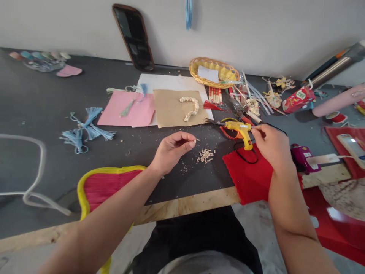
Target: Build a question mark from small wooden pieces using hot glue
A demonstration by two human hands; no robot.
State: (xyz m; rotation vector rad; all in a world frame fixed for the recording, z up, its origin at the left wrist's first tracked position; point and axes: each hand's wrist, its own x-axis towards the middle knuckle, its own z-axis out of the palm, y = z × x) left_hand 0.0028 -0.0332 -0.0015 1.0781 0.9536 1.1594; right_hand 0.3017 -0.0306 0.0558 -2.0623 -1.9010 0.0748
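The left hand point(172, 148) is nearly closed, thumb and forefinger tips pinching a tiny pale stick-like piece point(197, 140). The right hand point(270, 146) has its fingers drawn together at the rear end of a yellow plastic glue gun point(242, 129); whether the hand or the dark grey desk point(128, 152) bears the gun's weight, I cannot tell.

Just beyond the left hand, on a brown paper sheet point(171, 108), lies a curved row of pale pieces point(196, 107). Loose pale pieces point(205, 155) are heaped just right of that hand, so a careless sweep of the wrist could scatter them. The pinched piece is so small that a slight slip would likely drop it among the rest.

The right hand's grip is far back, so the gun could swing or tip. Its black cord point(249, 163) loops below it, near a red scalloped cloth point(251, 179), and could snag if pulled. Dark pointed metal tips point(212, 121) lie left of the gun, towards the left hand, and could prick fingers reaching across. If the gun is hot, which does not show, stray glue could mark the sheet or burn the left fingertips.
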